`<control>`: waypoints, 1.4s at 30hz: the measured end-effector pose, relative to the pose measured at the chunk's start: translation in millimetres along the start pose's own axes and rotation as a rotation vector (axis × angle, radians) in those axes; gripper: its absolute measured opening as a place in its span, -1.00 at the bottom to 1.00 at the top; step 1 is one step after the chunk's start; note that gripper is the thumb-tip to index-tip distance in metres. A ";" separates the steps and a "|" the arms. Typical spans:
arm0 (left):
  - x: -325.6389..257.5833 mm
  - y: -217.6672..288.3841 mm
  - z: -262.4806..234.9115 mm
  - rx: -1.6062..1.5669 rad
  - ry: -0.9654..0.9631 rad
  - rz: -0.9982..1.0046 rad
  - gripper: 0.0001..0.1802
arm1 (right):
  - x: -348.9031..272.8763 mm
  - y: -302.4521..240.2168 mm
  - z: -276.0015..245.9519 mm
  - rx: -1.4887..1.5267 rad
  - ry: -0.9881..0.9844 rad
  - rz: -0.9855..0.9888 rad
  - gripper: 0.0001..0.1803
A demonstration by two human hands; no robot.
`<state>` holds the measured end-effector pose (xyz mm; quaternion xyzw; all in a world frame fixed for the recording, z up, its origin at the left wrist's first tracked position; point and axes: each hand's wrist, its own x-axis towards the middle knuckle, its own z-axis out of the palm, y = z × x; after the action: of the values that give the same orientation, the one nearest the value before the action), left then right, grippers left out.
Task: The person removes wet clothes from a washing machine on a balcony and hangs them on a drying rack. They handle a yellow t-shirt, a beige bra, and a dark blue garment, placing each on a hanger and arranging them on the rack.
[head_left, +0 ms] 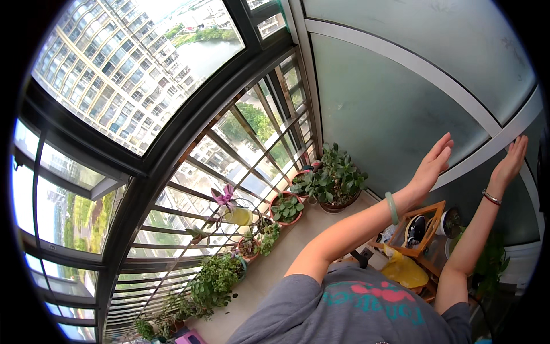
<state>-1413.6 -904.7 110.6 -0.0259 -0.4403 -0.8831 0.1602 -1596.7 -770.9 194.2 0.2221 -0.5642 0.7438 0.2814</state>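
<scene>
Both my arms are raised to the right, in front of a frosted glass panel (395,109) with pale metal framing. My left hand (431,167) has its fingers stretched out and holds nothing; a pale green bangle (392,207) circles that wrist. Further right, my right hand (509,163) is also open and empty, its fingers straight and near the metal frame bar (475,159). A thin bracelet (491,197) is on the right wrist. The hands are apart, palms roughly toward each other. Whether either touches the frame, I cannot tell.
Potted plants line the barred window at left, among them a large leafy one (338,178) and a pink flower (224,196). Below my arms stand a wooden rack (440,215) with a dark shoe (415,230) and a yellow cloth-like item (404,268). Tall buildings show outside.
</scene>
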 end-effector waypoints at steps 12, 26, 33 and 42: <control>-190.1 90.6 -69.1 -0.233 0.445 0.311 -0.41 | -244.6 -98.6 133.2 0.841 -0.760 0.944 -0.28; -516.5 92.1 -66.8 -0.415 0.973 0.844 -0.50 | -512.9 -237.7 128.1 0.937 -1.566 1.697 -0.34; -640.8 91.0 -41.2 -0.377 1.074 1.031 -0.49 | -616.1 -326.1 107.5 0.902 -1.834 1.784 -0.34; -789.8 28.8 30.6 -0.358 1.407 1.500 -0.71 | -752.8 -440.8 46.8 0.738 -2.534 1.855 -0.51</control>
<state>-659.5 -691.5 4.0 0.2043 0.0189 -0.4251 0.8816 -741.9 -852.0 33.7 -0.3145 0.1546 -0.0849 0.9327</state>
